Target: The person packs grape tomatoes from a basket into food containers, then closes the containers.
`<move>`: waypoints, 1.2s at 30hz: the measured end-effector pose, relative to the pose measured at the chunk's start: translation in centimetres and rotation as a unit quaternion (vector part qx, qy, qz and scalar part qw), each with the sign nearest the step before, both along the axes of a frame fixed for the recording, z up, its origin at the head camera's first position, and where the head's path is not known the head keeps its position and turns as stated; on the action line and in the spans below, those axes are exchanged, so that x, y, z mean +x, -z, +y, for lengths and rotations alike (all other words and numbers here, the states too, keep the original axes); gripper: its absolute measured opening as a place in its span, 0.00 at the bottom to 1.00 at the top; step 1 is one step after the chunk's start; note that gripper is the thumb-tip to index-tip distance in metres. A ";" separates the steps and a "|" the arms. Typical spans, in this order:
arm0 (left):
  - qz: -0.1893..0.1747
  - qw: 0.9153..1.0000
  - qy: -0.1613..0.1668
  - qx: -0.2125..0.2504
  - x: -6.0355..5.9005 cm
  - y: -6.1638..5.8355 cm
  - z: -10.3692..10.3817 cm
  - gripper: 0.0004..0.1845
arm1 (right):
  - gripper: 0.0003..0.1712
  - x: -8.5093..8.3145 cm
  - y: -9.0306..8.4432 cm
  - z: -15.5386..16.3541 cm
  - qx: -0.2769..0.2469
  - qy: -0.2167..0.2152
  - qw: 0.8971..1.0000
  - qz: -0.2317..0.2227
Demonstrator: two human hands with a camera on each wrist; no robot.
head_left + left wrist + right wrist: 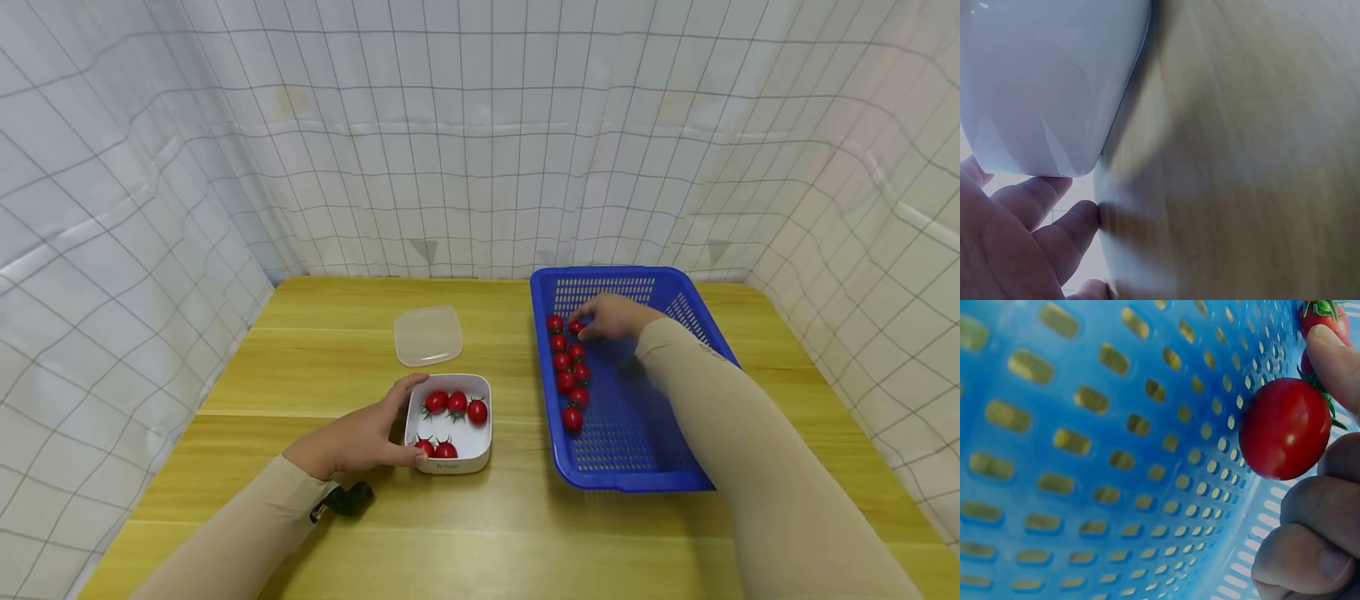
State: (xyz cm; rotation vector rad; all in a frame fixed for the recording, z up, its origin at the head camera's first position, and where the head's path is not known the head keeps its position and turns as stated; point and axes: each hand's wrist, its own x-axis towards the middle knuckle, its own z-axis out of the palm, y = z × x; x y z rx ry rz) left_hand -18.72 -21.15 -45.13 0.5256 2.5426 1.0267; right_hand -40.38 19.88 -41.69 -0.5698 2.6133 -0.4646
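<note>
Transfer of cherry tomatoes partly done: five in, about eight left.

Left hand (352, 440) grips the white container (450, 421) on the bench (510, 533); right hand (611, 317) pinches one tomato (1285, 428) inside the blue basket (637, 467); the lid (427, 335) lies off.

Between the white box (450, 427) and the blue basket (626, 467) you have a bare strip of table (517, 533) to pass through. Behind the box, the clear lid (428, 334) lies flat. Tomatoes (567, 371) line the basket's left wall; its right half is open floor.
</note>
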 end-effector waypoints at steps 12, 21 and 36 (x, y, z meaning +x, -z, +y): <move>-0.013 1.000 0.005 0.012 0.0 0.0 0.1 0.59 | 0.23 0.3 0.1 0.0 0.005 -0.005 1.000 -0.018; -0.024 0.999 0.006 0.025 -0.1 0.3 0.2 0.60 | 0.23 0.6 -0.9 0.6 -0.004 -0.028 1.000 -0.006; -0.011 1.000 0.002 0.010 -0.3 -0.3 0.0 0.61 | 0.22 2.5 -8.2 0.5 -0.083 -0.048 0.994 0.047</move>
